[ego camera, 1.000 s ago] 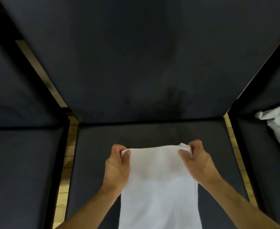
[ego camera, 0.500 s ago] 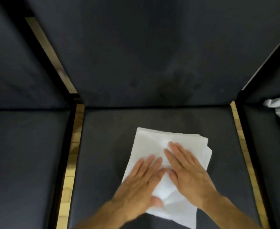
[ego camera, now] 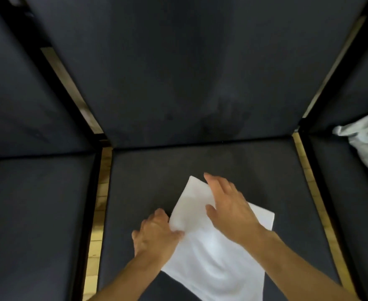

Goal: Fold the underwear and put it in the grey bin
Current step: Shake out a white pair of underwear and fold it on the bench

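While both hands work on it: the white underwear (ego camera: 217, 253) lies flat on the dark middle cushion (ego camera: 139, 181).
Left hand (ego camera: 157, 234): fingers curled at the cloth's left edge, pinching it beside a raised fold.
Right hand (ego camera: 228, 207): fingers straight, palm down, pressing on the cloth's upper part.
Underwear: partly folded, tilted, near the cushion's front.
Right cushion: other white laundry (ego camera: 367, 146) lies there, well apart.

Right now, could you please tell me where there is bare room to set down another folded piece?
Bare grey surface lies beyond the white underwear, up to the back panel. The left section past the wood gap looks bare too. It is crowded at the middle, where the left hand and right hand work, and at the far right's white cloth pile.
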Motion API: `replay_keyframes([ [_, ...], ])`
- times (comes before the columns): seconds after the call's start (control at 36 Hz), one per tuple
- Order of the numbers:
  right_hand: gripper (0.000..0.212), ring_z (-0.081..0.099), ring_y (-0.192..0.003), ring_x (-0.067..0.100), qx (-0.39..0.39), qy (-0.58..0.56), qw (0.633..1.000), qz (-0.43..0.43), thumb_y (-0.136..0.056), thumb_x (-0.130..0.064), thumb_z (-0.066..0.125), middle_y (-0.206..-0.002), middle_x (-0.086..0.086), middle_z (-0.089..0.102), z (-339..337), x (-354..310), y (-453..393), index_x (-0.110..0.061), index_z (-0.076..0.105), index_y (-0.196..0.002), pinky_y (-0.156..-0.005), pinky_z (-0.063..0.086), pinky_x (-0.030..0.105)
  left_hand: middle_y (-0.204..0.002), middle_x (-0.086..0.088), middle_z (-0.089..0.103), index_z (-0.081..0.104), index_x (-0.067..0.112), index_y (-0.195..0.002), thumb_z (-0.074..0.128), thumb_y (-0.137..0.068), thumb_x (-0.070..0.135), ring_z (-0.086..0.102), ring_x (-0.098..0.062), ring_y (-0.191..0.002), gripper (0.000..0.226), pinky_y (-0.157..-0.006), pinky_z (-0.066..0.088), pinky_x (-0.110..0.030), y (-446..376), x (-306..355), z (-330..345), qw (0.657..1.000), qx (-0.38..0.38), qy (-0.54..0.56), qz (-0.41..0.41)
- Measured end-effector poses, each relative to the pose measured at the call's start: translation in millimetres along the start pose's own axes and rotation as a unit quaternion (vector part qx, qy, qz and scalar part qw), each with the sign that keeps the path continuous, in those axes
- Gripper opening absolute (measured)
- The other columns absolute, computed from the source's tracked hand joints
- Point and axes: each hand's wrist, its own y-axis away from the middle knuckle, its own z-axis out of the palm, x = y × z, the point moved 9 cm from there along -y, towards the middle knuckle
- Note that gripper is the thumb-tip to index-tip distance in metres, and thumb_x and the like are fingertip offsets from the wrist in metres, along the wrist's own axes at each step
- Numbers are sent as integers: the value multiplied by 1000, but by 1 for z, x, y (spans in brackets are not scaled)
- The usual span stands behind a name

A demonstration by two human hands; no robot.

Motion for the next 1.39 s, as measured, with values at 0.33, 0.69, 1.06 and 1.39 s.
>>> replay_keyframes([
  [0.33,25,52,-76,13,-37,-176,979,101,-78,-16,67,-92,-1,52,-8,53,19,-25,45,-79,-59,39,19,-77,6,54,45,22,-83,65,-81,22,52,-9,-65,19,-57,45,-24,22,36,-9,980,-84,90,159],
  [0.69,21,61,-67,6,60,-410,901,131,-75,-10,75,-75,-4,65,-103,194,234,-25,64,-85,-62,47,21,-77,4,63,60,29,-79,62,-81,21,52,-4,-55,9,-49,37,-18,146,219,24,937,-117,-72,322],
  [1.06,25,58,-59,11,288,-469,777,304,-76,-11,74,-65,-2,67,-92,405,665,-35,68,-69,-51,39,12,-79,24,66,64,38,-85,59,-87,13,61,3,-74,26,-60,42,-9,468,431,293,780,-264,-163,543],
  [1.39,9,52,-67,9,293,-522,630,495,-86,-20,63,-81,-2,63,130,507,867,-28,59,-84,-56,38,16,-85,27,54,62,39,-100,48,-95,7,53,16,-83,35,-72,43,-7,581,432,588,668,-310,-355,576],
])
